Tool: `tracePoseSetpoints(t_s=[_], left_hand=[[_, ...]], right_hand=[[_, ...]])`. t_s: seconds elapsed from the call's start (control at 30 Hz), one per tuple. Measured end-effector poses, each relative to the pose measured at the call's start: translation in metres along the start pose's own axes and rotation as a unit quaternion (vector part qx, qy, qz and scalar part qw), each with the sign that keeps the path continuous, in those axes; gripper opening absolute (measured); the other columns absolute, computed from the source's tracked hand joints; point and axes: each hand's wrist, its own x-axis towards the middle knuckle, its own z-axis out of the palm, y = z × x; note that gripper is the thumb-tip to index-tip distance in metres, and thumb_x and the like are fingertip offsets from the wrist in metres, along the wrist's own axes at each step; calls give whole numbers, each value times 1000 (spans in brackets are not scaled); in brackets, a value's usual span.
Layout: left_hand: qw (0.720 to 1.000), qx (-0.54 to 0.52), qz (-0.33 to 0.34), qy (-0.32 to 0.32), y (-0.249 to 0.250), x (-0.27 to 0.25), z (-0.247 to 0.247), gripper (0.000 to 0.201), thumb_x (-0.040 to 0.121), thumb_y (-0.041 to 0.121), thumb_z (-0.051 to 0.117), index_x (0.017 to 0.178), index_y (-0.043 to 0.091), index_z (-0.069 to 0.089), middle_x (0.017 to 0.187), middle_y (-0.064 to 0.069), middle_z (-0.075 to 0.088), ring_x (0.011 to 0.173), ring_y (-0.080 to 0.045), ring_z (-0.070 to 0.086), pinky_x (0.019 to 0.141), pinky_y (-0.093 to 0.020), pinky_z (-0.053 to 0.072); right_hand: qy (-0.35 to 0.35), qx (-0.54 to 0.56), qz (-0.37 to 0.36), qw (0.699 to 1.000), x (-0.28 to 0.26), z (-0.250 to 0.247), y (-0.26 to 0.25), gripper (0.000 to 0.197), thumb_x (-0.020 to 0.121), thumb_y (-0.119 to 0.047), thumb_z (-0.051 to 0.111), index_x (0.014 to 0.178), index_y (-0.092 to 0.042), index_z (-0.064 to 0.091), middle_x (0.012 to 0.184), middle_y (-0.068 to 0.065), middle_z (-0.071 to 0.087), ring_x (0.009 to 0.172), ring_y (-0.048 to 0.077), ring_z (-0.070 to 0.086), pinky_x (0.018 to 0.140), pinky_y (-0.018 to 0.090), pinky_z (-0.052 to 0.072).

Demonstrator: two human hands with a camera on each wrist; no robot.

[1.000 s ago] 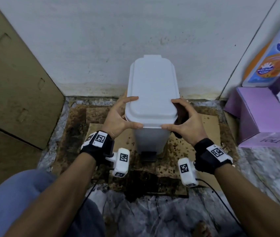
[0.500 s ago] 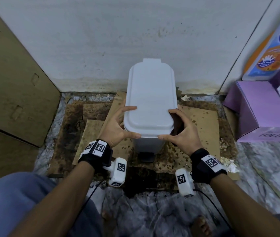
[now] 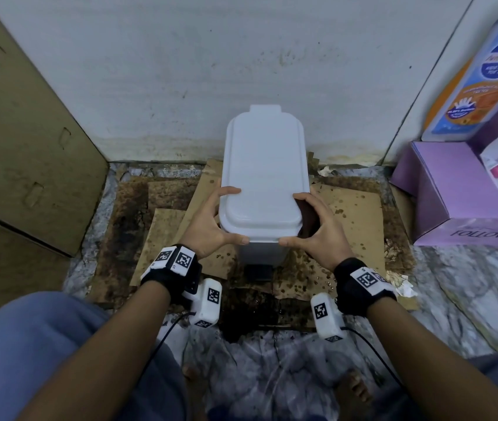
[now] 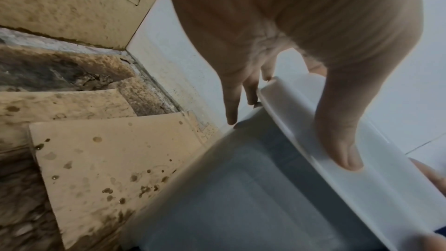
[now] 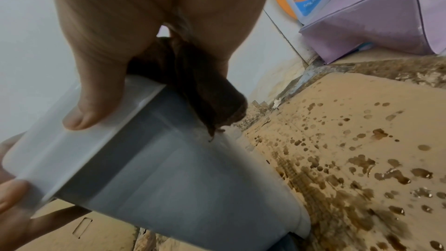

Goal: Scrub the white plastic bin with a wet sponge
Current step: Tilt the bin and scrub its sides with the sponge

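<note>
While both hands (image 3: 208, 226) (image 3: 320, 235) grip the bin (image 3: 263, 183), fingers spread, a purple box (image 3: 454, 208) reads "FOLLOW".

Bin drawn out from the wall

Gripped at its lid by both hands, the white bin (image 3: 264, 180) now stands nearer the person, uncovering more stained cardboard (image 3: 354, 214) and paper scraps (image 3: 326, 170) behind it.

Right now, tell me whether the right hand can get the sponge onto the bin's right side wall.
Probably yes: the right hand already presses the dark sponge against the bin there, and nothing blocks the wall below.
</note>
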Motion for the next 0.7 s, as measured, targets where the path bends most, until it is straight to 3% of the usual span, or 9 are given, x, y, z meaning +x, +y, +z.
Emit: tracePoseSetpoints(t_s=[0.17,0.3,0.37,0.43,0.5,0.57,0.7], left_hand=[[996,92,14,11,6,-2,0,89,53,12,95,126,38,51,132,22,45,123,-16,47,95,-32,49],[981,191,16,28,18,-4,4,83,62,18,91,130,35,47,140,9,43,128,-13,40,107,-32,37],[971,233,17,48,27,-7,5,72,73,21,85,134,32,48,152,0,38,138,-17,35,116,-34,27],[967,242,39,64,40,-12,6,61,81,20,78,135,27,52,154,-3,37,142,-17,32,113,-26,21],[966,237,73,76,54,-19,10,48,85,17,73,131,23,57,146,0,47,132,-12,41,107,-20,25],[975,199,73,63,70,-26,17,34,90,18,68,123,22,63,132,3,57,116,-7,51,100,-21,37],[997,70,-20,-35,92,-34,35,19,92,31,66,111,27,67,99,-2,69,91,-18,69,86,-33,55]], right_hand=[[-7,-55,-5,998,-2,-9,-11,82,61,-37,88,133,-37,49,145,-4,43,136,16,37,114,44,33],[5,-86,11,996,-8,-12,-20,84,64,-31,87,138,-33,47,138,0,43,127,15,40,112,30,32],[21,-99,28,994,-13,-13,-25,83,65,-30,87,138,-33,48,136,4,43,127,20,41,112,32,34],[36,-111,35,993,-18,-16,-31,79,67,-28,87,137,-31,50,133,6,43,125,23,42,111,33,35],[39,-132,20,990,-23,-18,-39,77,67,-29,87,135,-29,52,131,6,44,124,23,43,109,29,35],[28,-153,-1,988,-27,-18,-49,76,66,-31,87,134,-27,54,130,5,44,122,20,42,107,25,35],[14,-153,-37,987,-35,-12,-76,77,66,-32,87,135,-22,53,131,4,43,120,13,39,102,19,31]])
